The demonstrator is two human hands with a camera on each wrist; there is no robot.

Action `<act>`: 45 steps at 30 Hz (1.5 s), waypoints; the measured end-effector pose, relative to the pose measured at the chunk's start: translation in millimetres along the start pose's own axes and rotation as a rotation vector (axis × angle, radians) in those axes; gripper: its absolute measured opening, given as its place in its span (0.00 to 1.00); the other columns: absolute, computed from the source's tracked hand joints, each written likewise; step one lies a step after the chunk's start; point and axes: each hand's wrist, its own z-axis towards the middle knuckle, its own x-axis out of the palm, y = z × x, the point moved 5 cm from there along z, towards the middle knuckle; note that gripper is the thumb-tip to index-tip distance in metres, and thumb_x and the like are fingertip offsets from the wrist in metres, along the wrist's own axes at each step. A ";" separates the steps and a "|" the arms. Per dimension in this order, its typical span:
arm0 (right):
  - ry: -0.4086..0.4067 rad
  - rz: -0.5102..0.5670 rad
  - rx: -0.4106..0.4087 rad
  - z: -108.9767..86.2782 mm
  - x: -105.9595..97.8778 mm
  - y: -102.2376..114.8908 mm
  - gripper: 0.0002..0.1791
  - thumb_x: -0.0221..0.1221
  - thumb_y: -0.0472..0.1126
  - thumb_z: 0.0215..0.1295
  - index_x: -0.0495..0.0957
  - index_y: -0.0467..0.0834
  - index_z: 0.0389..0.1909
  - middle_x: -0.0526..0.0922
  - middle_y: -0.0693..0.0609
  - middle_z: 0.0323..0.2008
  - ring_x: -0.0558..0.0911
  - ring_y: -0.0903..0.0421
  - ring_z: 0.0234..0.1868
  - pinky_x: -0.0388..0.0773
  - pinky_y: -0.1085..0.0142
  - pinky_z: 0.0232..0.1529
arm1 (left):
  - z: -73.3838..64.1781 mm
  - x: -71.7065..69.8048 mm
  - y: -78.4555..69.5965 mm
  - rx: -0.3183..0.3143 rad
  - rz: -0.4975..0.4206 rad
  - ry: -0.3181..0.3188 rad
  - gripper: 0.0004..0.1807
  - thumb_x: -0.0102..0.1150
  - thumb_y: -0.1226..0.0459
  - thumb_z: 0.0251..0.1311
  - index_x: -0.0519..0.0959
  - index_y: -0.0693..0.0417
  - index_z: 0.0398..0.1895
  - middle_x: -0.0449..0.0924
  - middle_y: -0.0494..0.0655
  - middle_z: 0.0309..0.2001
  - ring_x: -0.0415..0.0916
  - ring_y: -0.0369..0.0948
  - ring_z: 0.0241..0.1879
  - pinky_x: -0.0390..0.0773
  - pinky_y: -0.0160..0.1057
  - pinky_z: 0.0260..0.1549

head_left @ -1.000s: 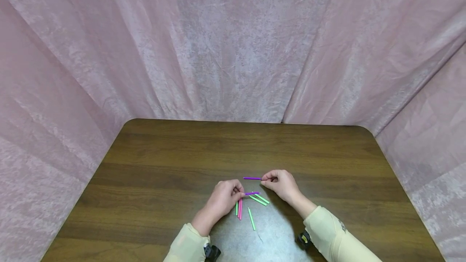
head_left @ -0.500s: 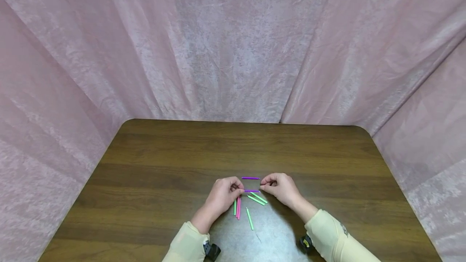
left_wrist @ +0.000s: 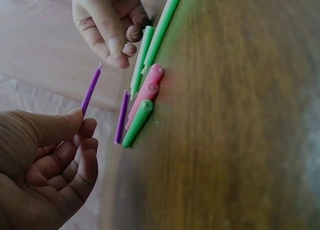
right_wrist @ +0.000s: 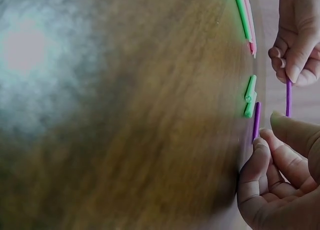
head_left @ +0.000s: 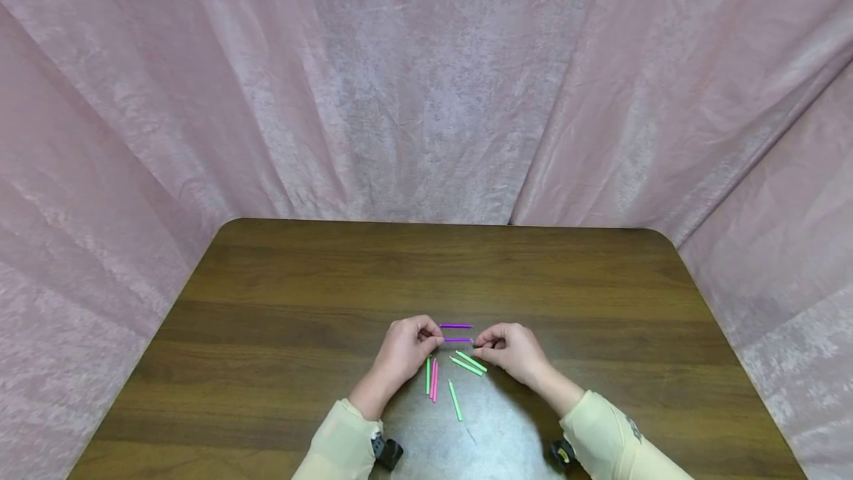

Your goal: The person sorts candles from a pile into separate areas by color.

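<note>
above the wooden table (head_left: pixel 333 280), the right hand (head_left: pixel 513 350) hovers, fingers narrowly parted and empty, at 3 o'clock from the left hand (head_left: pixel 404 350), which pinches a purple candle (head_left: pixel 457 340). it has shifted toward 12 o'clock, so it now sits near its colour match, the second purple candle (head_left: pixel 456 326).

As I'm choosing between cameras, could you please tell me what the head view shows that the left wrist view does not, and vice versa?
Head only: the sleeves and wrist devices.
Left wrist only: a clear wick on the held candle, and end faces of the pink candles.
Both: left hand, right hand, purple candles, green candles, table, curtain.
</note>
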 end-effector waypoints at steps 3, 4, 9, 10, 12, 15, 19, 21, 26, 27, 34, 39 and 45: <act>0.007 -0.006 -0.010 -3.0 0.7 0.4 0.07 0.72 0.40 0.52 0.85 0.42 0.30 0.82 0.56 0.25 0.79 0.62 0.26 0.75 0.71 0.30 | 1.0 -0.5 -1.3 -0.024 0.003 0.004 0.04 0.68 0.68 0.55 0.82 0.53 0.27 0.79 0.38 0.23 0.71 0.29 0.22 0.73 0.30 0.23; 0.008 -0.007 -0.015 -4.0 0.9 0.4 0.06 0.71 0.39 0.52 0.85 0.42 0.29 0.82 0.56 0.25 0.79 0.62 0.26 0.74 0.71 0.30 | 1.1 -0.7 -1.8 -0.028 0.003 0.004 0.04 0.68 0.68 0.55 0.82 0.53 0.26 0.79 0.37 0.22 0.71 0.29 0.21 0.72 0.30 0.23; 0.014 -0.015 -0.042 -6.8 1.9 0.2 0.04 0.70 0.37 0.53 0.85 0.42 0.29 0.82 0.57 0.25 0.78 0.63 0.26 0.74 0.71 0.30 | 1.7 0.2 -1.6 -0.046 0.001 0.004 0.04 0.68 0.68 0.55 0.82 0.51 0.26 0.78 0.36 0.22 0.70 0.28 0.21 0.72 0.31 0.22; 0.015 -0.018 -0.043 -7.0 2.1 0.2 0.04 0.70 0.36 0.53 0.85 0.42 0.29 0.82 0.57 0.24 0.77 0.63 0.26 0.74 0.71 0.29 | 2.0 0.4 -1.3 -0.047 -0.001 0.004 0.04 0.69 0.68 0.54 0.82 0.52 0.26 0.79 0.36 0.22 0.70 0.28 0.21 0.72 0.31 0.22; 0.018 -0.024 -0.045 -7.6 2.4 0.4 0.04 0.70 0.36 0.53 0.85 0.42 0.29 0.82 0.57 0.24 0.77 0.64 0.26 0.73 0.71 0.29 | 2.8 0.9 -0.4 -0.050 -0.008 0.002 0.04 0.69 0.68 0.54 0.82 0.52 0.26 0.79 0.36 0.22 0.70 0.28 0.21 0.72 0.31 0.23; 0.020 -0.035 -0.044 -8.9 2.3 0.8 0.03 0.70 0.36 0.53 0.85 0.43 0.28 0.82 0.57 0.24 0.76 0.65 0.25 0.73 0.71 0.29 | 4.3 1.0 0.2 -0.052 -0.020 -0.003 0.04 0.69 0.68 0.54 0.83 0.52 0.26 0.79 0.37 0.23 0.71 0.29 0.21 0.73 0.31 0.23; 0.016 -0.053 -0.052 -11.3 1.5 2.5 0.03 0.70 0.36 0.52 0.85 0.43 0.28 0.82 0.58 0.23 0.76 0.66 0.24 0.73 0.71 0.29 | 6.5 0.9 1.2 -0.059 -0.027 -0.008 0.04 0.69 0.67 0.54 0.83 0.52 0.26 0.80 0.37 0.23 0.71 0.29 0.22 0.73 0.31 0.24; 0.015 -0.058 -0.054 -12.4 1.3 3.2 0.03 0.70 0.37 0.52 0.85 0.44 0.28 0.81 0.58 0.23 0.75 0.66 0.24 0.72 0.71 0.28 | 7.8 0.7 1.7 -0.053 -0.022 -0.010 0.03 0.69 0.68 0.54 0.83 0.53 0.27 0.80 0.37 0.23 0.72 0.29 0.22 0.73 0.31 0.24; 0.013 -0.062 -0.044 -14.2 1.0 3.1 0.04 0.71 0.37 0.51 0.85 0.44 0.27 0.81 0.59 0.22 0.75 0.66 0.23 0.72 0.71 0.28 | 11.3 0.1 3.5 -0.043 -0.010 -0.018 0.03 0.69 0.68 0.54 0.83 0.54 0.27 0.80 0.38 0.24 0.73 0.30 0.23 0.73 0.31 0.25; 0.011 -0.062 -0.044 -14.6 0.8 3.0 0.04 0.71 0.37 0.51 0.85 0.44 0.27 0.81 0.59 0.22 0.75 0.66 0.23 0.72 0.71 0.28 | 12.0 0.0 3.7 -0.038 -0.009 -0.021 0.03 0.69 0.68 0.54 0.83 0.54 0.27 0.80 0.39 0.23 0.73 0.30 0.23 0.73 0.31 0.24; 0.003 -0.066 -0.053 -17.2 -0.5 2.6 0.04 0.71 0.37 0.51 0.85 0.43 0.27 0.81 0.59 0.22 0.75 0.67 0.23 0.72 0.71 0.28 | 16.6 -0.1 6.1 -0.031 0.000 -0.027 0.03 0.69 0.69 0.54 0.83 0.54 0.26 0.81 0.40 0.24 0.72 0.30 0.23 0.73 0.31 0.25; 0.005 -0.069 -0.056 -17.6 0.0 2.5 0.04 0.71 0.37 0.51 0.85 0.44 0.27 0.82 0.58 0.22 0.75 0.67 0.23 0.72 0.71 0.28 | 18.5 -1.7 7.4 -0.040 -0.012 -0.022 0.03 0.68 0.70 0.53 0.83 0.55 0.27 0.81 0.41 0.24 0.74 0.31 0.24 0.74 0.31 0.26; 0.006 -0.064 -0.044 -18.7 0.5 1.9 0.04 0.71 0.37 0.51 0.85 0.44 0.27 0.82 0.58 0.23 0.75 0.67 0.23 0.71 0.71 0.28 | 20.7 -1.6 8.9 -0.050 -0.025 -0.014 0.03 0.68 0.69 0.53 0.83 0.55 0.27 0.82 0.40 0.24 0.75 0.31 0.24 0.75 0.31 0.27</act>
